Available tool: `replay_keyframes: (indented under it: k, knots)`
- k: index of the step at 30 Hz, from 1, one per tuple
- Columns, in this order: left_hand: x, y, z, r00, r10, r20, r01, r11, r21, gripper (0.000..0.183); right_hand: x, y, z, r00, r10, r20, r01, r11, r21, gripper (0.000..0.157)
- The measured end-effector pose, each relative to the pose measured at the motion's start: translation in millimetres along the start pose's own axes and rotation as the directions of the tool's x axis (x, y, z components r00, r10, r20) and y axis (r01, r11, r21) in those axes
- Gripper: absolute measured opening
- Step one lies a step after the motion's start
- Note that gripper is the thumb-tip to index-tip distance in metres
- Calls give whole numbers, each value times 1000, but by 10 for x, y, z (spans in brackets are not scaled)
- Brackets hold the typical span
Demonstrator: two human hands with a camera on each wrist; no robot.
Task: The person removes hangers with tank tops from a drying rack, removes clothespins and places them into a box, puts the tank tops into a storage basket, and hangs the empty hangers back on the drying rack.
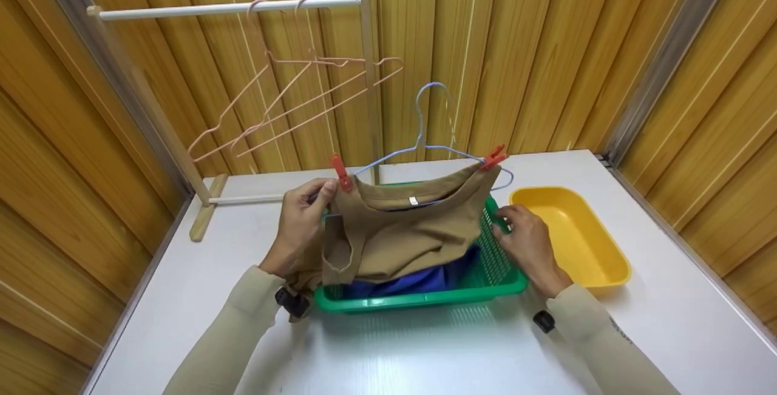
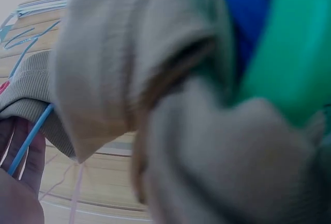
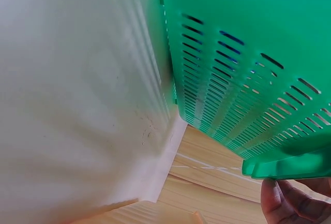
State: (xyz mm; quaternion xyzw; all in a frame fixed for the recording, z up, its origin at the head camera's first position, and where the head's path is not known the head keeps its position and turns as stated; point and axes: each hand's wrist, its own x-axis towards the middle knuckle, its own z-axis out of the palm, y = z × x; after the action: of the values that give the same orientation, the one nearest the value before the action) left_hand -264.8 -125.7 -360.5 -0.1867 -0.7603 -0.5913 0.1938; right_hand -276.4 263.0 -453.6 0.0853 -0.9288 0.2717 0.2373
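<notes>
A brown top [image 1: 419, 231] with a white neck label hangs on a blue wire hanger [image 1: 394, 153], over a green basket [image 1: 419, 301]. Red clothespins [image 1: 342, 173] sit at both of its shoulders. My left hand [image 1: 306, 213] pinches the hanger and cloth beside the left clothespin. In the left wrist view, the blue wire crosses the fingers [image 2: 33, 157]. At the basket's right rim, my right hand [image 1: 528, 240] grips the edge. Its fingertips [image 3: 271, 195] show under the rim corner in the right wrist view. Blue cloth [image 1: 419, 281] lies inside the basket.
A yellow basin [image 1: 598, 243] stands right of the basket on the white table [image 1: 388, 358]. At the back left, a rack [image 1: 230, 9] with a white bar holds two pink hangers [image 1: 267, 122]. Wood-patterned walls [image 1: 546, 49] enclose the table.
</notes>
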Motion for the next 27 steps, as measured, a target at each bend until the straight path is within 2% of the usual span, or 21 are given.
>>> replay_keyframes:
  k: [4, 11, 20, 27]
  knots:
    - [-41, -85, 41, 999, -30, 45, 29, 1000, 9, 22, -3, -5, 1, 1000, 5, 3, -5, 1000, 7, 23]
    - [-14, -469, 57, 995, -41, 94, 37, 998, 44, 23, 0, -2, -9, 999, 25, 20, -25, 1000, 15, 24]
    - [-106, -566, -85, 974, -79, 214, 65, 995, 72, 26, 3, 7, 0, 999, 32, 20, -33, 999, 27, 23]
    - [-169, -677, -148, 968, -99, 232, 74, 990, 117, 23, 2, 2, -8, 999, 32, 21, -32, 999, 23, 25]
